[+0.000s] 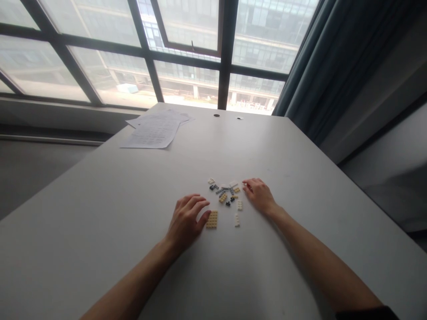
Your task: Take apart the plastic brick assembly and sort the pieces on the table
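Wide table; bricks mid-surface, well from edges; left hand, right hand open, empty.

Both forearms bare, reaching forward from the lower frame, converging slightly. Left hand palm down and flat, fingers spread, pointing up-right, thumb out to the side. Right hand palm down, further forward, fingers curled and bunched, tips pointing left; pinching or not, can't tell. Dark sleeve edge near right elbow.
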Demonstrator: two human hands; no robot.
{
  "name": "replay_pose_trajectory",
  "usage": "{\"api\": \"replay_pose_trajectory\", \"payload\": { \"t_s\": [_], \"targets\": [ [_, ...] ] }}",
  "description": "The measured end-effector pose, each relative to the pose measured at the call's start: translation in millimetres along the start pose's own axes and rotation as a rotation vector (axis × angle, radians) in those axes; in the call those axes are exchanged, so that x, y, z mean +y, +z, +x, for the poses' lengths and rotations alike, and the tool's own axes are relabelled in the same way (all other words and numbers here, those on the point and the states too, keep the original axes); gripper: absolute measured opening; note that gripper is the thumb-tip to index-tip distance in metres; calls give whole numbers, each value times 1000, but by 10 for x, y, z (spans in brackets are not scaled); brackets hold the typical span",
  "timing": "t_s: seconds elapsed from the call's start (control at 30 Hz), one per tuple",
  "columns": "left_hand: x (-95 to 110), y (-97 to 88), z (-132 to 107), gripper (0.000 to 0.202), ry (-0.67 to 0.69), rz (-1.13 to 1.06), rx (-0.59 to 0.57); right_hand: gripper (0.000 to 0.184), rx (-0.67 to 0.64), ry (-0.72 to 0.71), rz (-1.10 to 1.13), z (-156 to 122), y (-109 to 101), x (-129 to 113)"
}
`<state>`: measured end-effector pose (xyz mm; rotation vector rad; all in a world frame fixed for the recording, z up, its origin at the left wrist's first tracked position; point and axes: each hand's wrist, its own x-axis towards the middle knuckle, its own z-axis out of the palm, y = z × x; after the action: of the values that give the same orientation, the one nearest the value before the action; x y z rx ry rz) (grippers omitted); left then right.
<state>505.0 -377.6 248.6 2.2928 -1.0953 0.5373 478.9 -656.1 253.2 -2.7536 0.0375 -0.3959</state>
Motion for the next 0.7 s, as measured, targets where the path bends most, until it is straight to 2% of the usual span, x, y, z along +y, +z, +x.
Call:
{"api": "replay_pose_trajectory", "payload": {
  "t_s": [0.4,0.7],
  "targets": [
    [5,-5,12,17,-7,-6,0,23,30,-57,0,-43,48,-32],
    [6,-4,7,16,-7,-6,-4,30,-101,-140,17,57,108,-215]
  ]
}}
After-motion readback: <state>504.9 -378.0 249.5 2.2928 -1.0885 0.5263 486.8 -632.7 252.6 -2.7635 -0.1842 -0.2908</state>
